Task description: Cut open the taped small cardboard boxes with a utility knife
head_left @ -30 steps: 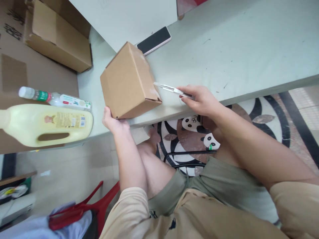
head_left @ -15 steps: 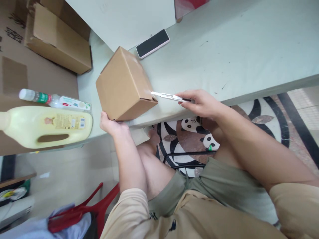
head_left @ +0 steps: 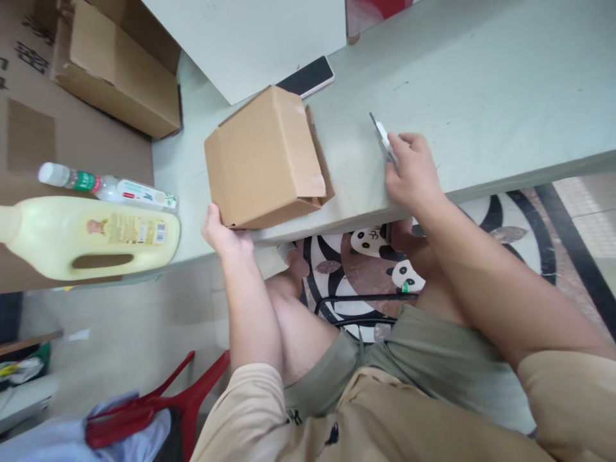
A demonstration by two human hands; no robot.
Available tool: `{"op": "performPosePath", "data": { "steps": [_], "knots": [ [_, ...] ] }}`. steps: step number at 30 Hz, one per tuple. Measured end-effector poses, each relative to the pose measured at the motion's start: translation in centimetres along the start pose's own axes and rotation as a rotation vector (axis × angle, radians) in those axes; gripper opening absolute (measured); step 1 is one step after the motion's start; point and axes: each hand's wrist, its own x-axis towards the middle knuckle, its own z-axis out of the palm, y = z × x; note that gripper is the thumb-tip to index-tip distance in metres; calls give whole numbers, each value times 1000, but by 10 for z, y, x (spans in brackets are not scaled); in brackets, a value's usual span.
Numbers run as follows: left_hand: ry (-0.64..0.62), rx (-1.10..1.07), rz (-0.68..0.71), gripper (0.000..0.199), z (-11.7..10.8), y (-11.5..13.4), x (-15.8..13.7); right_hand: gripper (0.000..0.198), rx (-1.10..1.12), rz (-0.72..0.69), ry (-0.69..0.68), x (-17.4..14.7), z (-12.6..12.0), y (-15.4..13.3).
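Note:
A brown cardboard box (head_left: 253, 160) sits tilted at the table's near edge, its right-hand flaps slightly parted. My left hand (head_left: 226, 234) grips its lower near corner, with the fingers partly hidden beneath. To the right of the box, my right hand (head_left: 412, 165) is closed around a box cutter (head_left: 384, 135). The cutter's tip points up and away from me, apart from the box. Its handle is mostly covered by my fingers.
A phone (head_left: 308, 77) lies behind the box, beside a large white board or box (head_left: 260, 38). On the left are a yellow jug (head_left: 48, 240), a clear bottle (head_left: 110, 188) and an open carton (head_left: 120, 77). A red chair (head_left: 192, 398) stands below left.
My right hand has drawn the box cutter off the box and turned it to point away from me. The box has shifted right, and its right-hand flaps have come apart.

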Motion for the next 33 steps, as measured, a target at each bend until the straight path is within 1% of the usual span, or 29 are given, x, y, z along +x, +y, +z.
{"op": "performPosePath", "data": {
  "steps": [2,4,6,7,11,14,17,20,22,24,25,27,29,31,33],
  "knots": [
    [83,-81,-1,38,11,3,-8,54,17,-116,-31,-5,-2,-5],
    [109,-137,-10,35,19,5,-14,54,68,-273,-114,-12,-6,-14],
    [78,-135,-5,36,24,6,-17,55,109,-403,-194,-19,-8,-23],
    [61,-117,6,37,24,6,-18,57,115,-445,-221,-21,-8,-27],
    [-33,3,24,47,22,3,-19,67,131,-528,-289,-20,3,-32],
    [-124,28,-18,48,20,1,-21,79,176,-528,-310,-16,13,-35],
    [-203,30,-37,46,20,4,-23,77,203,-467,-278,-16,13,-42],
    [-246,25,-23,43,22,11,-27,77,215,-343,-184,-18,9,-48],
    [-284,-20,-8,39,22,14,-29,77,261,-222,-85,-19,7,-51],
    [-330,-76,1,40,20,15,-30,65,343,-136,5,-20,6,-54],
    [-347,-91,6,41,19,15,-30,57,388,-128,41,-20,5,-56],
    [-358,-91,32,41,15,12,-29,48,479,-183,101,-21,3,-59],
    [-379,-63,70,41,12,10,-29,50,554,-249,174,-20,-1,-60],
    [-404,-17,112,40,11,9,-28,56,623,-256,252,-19,-3,-59],
    [-402,49,168,39,11,7,-27,56,674,-249,269,-17,-2,-53]
  ]
}}
